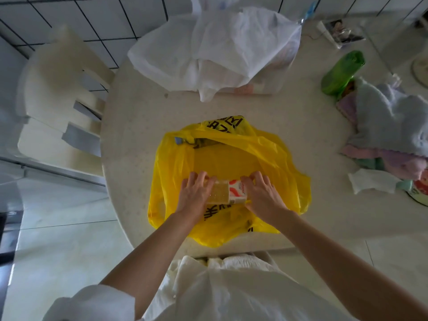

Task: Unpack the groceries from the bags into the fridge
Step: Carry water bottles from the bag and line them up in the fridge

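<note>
A yellow plastic bag (231, 158) with black lettering lies flat on the round pale table (143, 117), near its front edge. Over the bag's near part I hold a small clear packet (225, 192) with a red-and-white label and a yellowish content. My left hand (195, 195) grips its left end and my right hand (264, 196) grips its right end. A white plastic bag (220, 49) sits at the far side of the table, bulging with hidden goods. No fridge is in view.
A cream plastic chair (58, 93) stands left of the table. At the right lie a green plastic bag (342, 70), a heap of pale cloths (391, 126), a white paper scrap (370, 183) and a printed bowl (419, 193). Tiled floor lies at the lower left.
</note>
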